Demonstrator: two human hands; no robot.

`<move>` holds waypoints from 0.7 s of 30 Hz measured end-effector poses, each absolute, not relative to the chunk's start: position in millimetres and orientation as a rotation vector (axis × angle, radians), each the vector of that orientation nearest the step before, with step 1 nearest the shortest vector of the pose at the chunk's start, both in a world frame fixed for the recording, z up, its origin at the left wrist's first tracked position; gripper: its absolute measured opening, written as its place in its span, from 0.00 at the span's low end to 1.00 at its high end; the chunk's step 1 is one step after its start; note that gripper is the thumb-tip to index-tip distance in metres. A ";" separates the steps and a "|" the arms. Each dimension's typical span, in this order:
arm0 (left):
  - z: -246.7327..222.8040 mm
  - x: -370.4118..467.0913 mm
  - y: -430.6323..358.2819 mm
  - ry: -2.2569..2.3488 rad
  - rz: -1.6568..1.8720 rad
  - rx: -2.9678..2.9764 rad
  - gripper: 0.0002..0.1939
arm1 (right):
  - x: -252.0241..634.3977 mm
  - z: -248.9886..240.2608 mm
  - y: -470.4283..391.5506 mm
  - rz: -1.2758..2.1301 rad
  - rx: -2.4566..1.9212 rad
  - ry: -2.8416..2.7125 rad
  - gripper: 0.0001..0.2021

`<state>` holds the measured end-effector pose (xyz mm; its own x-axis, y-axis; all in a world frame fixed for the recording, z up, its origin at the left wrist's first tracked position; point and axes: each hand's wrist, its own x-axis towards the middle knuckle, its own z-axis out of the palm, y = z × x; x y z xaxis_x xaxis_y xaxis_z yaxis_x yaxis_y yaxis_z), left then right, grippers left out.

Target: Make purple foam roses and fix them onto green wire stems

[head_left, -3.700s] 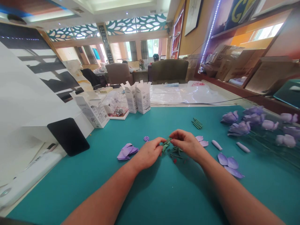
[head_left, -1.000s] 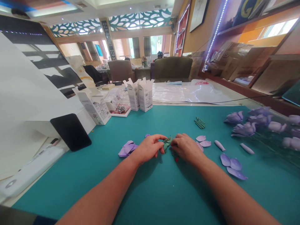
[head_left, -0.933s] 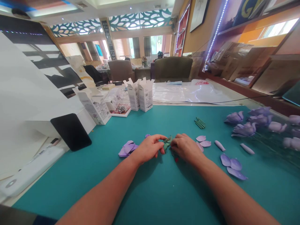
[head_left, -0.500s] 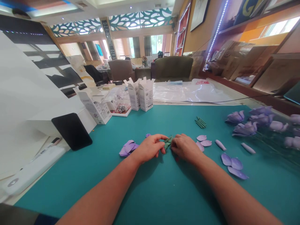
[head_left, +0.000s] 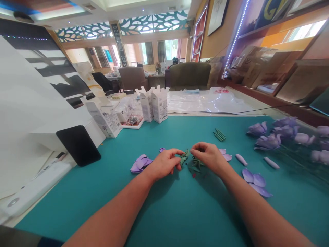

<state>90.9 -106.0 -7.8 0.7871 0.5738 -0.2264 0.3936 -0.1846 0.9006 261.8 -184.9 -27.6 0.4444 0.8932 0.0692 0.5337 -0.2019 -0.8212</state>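
My left hand [head_left: 167, 164] pinches a green leafy piece [head_left: 184, 157] over the teal mat. Close on its right, my right hand [head_left: 208, 154] has thumb and fingertips together; whatever they hold, if anything, is too small to make out. Below that hand more green leafy pieces [head_left: 196, 165] lie on the mat, with a small red bit [head_left: 194, 175] beside them. Purple petals [head_left: 141, 163] are piled left of my left hand, near a small purple openwork disc [head_left: 162, 150]. Pale petals [head_left: 227, 157] lie partly hidden behind my right hand.
Green sticks [head_left: 219, 134], two pale purple buds [head_left: 241, 159], loose purple petals [head_left: 259, 179] and purple flowers [head_left: 268, 141] lie to the right. White boxes [head_left: 159, 107] stand at the mat's far edge. A black tablet [head_left: 78, 145] leans at the left.
My right hand has lifted and shifted slightly right, uncovering the green leafy pieces beneath it and covering some pale petals. My left hand has hardly moved.
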 end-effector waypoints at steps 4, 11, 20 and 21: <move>-7.8 90.9 -106.2 0.736 0.189 1.809 0.21 | 256.6 -23.7 -185.6 0.691 -1.741 -1.106 0.11; -4.7 90.0 -108.6 0.742 0.194 1.815 0.21 | 250.6 -23.0 -184.5 0.799 -1.661 -1.060 0.12; -5.7 89.5 -108.1 0.728 0.212 1.816 0.22 | 248.8 -20.7 -186.0 0.978 -1.556 -0.945 0.15; -5.3 89.5 -108.2 0.727 0.209 1.818 0.22 | 248.6 -20.0 -186.4 0.999 -1.545 -0.934 0.15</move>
